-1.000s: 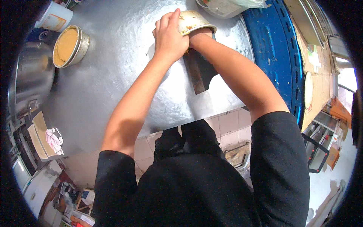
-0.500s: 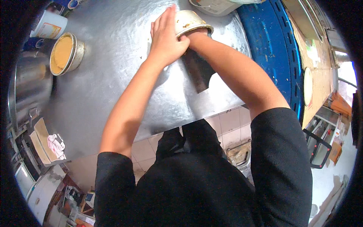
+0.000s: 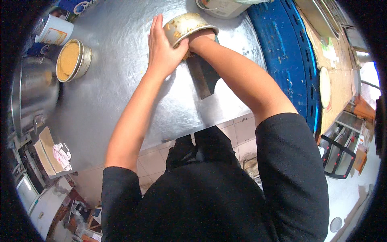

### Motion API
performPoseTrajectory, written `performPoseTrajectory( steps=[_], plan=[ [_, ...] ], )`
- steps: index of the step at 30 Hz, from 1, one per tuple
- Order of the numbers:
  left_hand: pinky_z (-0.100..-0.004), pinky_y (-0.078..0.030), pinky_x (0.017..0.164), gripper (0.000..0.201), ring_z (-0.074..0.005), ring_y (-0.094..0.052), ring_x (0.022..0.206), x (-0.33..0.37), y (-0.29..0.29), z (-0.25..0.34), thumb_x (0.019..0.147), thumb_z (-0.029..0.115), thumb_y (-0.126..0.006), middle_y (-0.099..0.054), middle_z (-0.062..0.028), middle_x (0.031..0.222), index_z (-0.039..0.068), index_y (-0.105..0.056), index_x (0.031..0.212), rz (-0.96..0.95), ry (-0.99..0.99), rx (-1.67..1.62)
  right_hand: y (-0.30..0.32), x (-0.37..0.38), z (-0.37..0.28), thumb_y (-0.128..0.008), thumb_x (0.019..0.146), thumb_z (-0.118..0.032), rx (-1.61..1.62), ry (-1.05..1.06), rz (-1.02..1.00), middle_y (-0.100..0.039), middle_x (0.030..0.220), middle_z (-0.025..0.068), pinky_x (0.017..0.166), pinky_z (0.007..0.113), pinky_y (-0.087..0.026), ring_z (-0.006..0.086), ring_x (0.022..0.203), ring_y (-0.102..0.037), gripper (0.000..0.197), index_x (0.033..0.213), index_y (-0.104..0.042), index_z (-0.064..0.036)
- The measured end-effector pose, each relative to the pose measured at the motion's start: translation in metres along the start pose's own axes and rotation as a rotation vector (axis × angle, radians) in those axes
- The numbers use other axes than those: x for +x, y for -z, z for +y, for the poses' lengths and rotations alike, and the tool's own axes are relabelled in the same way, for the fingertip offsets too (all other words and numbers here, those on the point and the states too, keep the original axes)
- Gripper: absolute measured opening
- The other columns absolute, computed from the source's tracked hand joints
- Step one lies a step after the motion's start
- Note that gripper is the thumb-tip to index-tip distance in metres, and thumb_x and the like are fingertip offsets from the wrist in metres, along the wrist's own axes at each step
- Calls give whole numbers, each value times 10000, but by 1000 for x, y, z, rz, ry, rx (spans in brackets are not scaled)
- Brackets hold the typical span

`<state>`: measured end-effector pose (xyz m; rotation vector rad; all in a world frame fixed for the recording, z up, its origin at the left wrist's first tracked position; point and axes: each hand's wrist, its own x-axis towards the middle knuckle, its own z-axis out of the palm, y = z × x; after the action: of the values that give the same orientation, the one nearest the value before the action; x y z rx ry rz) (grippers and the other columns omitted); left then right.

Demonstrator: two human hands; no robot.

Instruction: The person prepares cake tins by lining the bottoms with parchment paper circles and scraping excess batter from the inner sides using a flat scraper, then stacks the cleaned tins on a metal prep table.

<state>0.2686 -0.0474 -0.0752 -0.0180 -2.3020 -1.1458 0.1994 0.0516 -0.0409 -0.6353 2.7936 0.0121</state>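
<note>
A round metal cake tin (image 3: 183,27) with tan crumbs stuck on its outside is tilted over on its side above the steel table (image 3: 117,68). My left hand (image 3: 163,52) grips its left side, fingers stretched along the wall and thumb near the rim. My right hand (image 3: 201,39) reaches into the tin's mouth, and its fingers are hidden inside. A small greenish edge shows beside the right wrist; what it is I cannot tell. Below the tin a dark strip (image 3: 201,80) shows on the steel, object or reflection unclear.
At the left stands a second tin (image 3: 69,60) filled with a tan, level mass. Beside it are a white tub (image 3: 54,30) and a large steel pot (image 3: 38,90). A white bucket (image 3: 223,8) is at the far edge, a blue surface (image 3: 278,48) at the right. An open cardboard box (image 3: 46,151) holds a pinkish cloth.
The cake tin and both hands have shifted left and slightly toward me. More of the tin's crumb-marked outside shows. The right hand stays inside its mouth.
</note>
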Motion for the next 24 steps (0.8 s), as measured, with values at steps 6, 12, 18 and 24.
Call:
performPoseTrajectory(
  steps=[6,12,18,24],
  plan=[
    [-376,-287,1029,673,-317,-385,1203,-32,-21,-11,737,93,-609,-366,-209,1294,-47,-280,1307,19,81,-72,-44,41,7,-485,820,-505,-44,195,-134,-321,1422,60,1060,420,-241,264,1317,-283,596,1339,-401,-222],
    [-364,-247,1044,696,-277,-346,1234,-61,3,-52,840,100,-555,-327,-191,1331,-8,-115,1368,-7,144,-233,-70,20,-1,-536,822,-433,210,377,-56,-509,1255,135,964,357,-349,272,1161,-459,505,1191,-553,-88],
    [-365,-258,1034,693,-273,-336,1241,-48,52,-18,890,293,-536,-303,-191,1356,-14,-143,1372,66,308,-365,-46,-30,6,-594,817,-422,1042,104,-420,-638,765,126,654,323,-466,183,699,-590,473,854,-650,46],
    [-402,-273,1019,763,-304,-350,1208,-38,84,5,812,296,-635,-317,-212,1311,-18,-202,1355,183,269,44,-34,-55,93,-578,839,-370,755,-12,-233,-640,730,89,610,311,-464,169,616,-582,417,867,-664,37]
  ],
)
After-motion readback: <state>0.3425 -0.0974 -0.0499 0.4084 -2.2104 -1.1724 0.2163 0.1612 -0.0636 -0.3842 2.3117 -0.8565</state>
